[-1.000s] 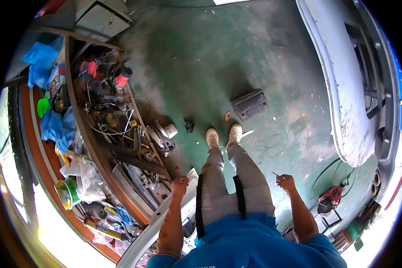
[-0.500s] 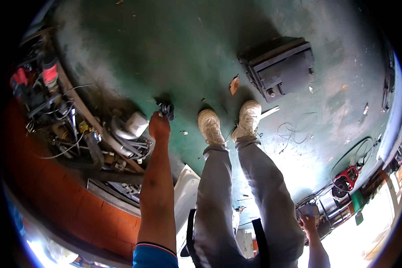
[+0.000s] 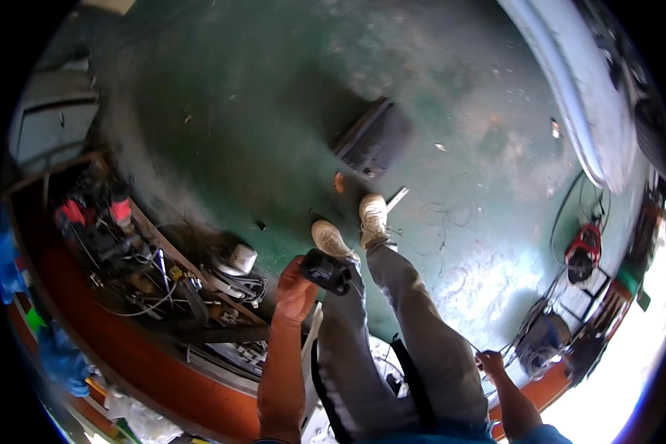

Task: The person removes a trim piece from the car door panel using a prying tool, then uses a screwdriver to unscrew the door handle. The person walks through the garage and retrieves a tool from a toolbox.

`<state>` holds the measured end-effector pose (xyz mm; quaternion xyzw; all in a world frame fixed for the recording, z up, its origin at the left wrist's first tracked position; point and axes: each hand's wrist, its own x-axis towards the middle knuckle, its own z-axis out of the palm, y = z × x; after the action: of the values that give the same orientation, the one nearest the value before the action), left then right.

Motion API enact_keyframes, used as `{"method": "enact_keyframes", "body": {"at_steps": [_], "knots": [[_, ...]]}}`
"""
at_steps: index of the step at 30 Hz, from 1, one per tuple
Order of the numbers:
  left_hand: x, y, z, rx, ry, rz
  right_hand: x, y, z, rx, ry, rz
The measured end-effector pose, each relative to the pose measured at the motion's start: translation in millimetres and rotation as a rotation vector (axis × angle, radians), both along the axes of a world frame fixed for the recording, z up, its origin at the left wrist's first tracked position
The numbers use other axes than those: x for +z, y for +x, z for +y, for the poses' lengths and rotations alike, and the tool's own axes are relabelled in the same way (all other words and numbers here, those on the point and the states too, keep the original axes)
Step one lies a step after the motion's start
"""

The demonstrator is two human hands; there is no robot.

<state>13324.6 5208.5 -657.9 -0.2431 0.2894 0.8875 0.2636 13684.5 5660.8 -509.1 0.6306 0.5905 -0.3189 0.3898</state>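
A black, bulky part [image 3: 325,271] with a rounded end is gripped in my left hand [image 3: 294,288], raised in front of my left shin. Its exact kind is not clear. My right hand [image 3: 490,361] hangs low beside my right thigh with its fingers curled; a thin dark line runs near it, and whether the hand holds anything cannot be made out. Ahead of my shoes [image 3: 373,213] a dark, box-like battery [image 3: 375,138] rests on the green floor.
To the left, an orange-red bench or tray [image 3: 126,337] borders piled metal parts, hoses and tools. A white canister [image 3: 242,259] lies at the pile's edge. On the right are a red-framed wheel [image 3: 584,248], cables, and a pale vehicle panel [image 3: 570,89].
My left hand has lifted the black part from near the floor and brought it closer to my legs. The view has shifted, and the battery appears farther left.
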Motion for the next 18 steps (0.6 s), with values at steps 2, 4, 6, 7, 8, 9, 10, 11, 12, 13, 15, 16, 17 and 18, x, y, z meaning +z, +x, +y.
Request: {"method": "enact_keyframes", "body": {"at_steps": [2,4,6,7,8,9,10,11,12,13,15,16,17,18], "knots": [[80.1,3.5,33.5,-0.014,0.129,0.008,27.6,35.2,4.2,-0.045,-0.012,0.052],[146.8,7.3,73.8,-0.035,0.183,0.03,57.5,57.9,6.5,0.025,0.011,0.081],[203.3,16.9,114.8,-0.095,0.256,0.062,75.6,92.8,18.3,0.018,0.062,0.139],[218.8,23.6,135.9,-0.121,0.306,0.08,82.5,107.5,26.1,0.022,0.095,0.164],[234.7,27.5,159.8,-0.148,0.354,0.096,86.4,120.5,36.0,0.025,0.126,0.187],[258.4,35.3,186.1,-0.162,0.384,0.138,88.9,134.3,45.8,-0.01,0.156,0.194],[283.3,46.2,209.7,-0.193,0.393,0.145,90.9,143.6,57.4,-0.047,0.181,0.209],[307.1,59.5,234.5,-0.224,0.401,0.148,95.7,156.2,70.7,-0.042,0.216,0.233],[327.2,72.4,262.6,-0.257,0.411,0.156,94.3,173.6,85.2,-0.08,0.226,0.274],[341.6,90.2,293.3,-0.291,0.408,0.195,88.5,194.5,98.8,-0.12,0.237,0.317],[364.0,128.7,359.5,-0.389,0.413,0.243,83.7,241.8,123.4,-0.232,0.262,0.377],[374.2,148.8,397.2,-0.439,0.421,0.264,88.5,256.3,134.7,-0.304,0.283,0.397],[386.5,174.4,433.6,-0.45,0.396,0.236,97.5,275.7,147.8,-0.382,0.306,0.412],[395.0,198.7,469.8,-0.544,0.579,0.209,102.1,302.5,158.6,-0.365,0.35,0.418]]}}
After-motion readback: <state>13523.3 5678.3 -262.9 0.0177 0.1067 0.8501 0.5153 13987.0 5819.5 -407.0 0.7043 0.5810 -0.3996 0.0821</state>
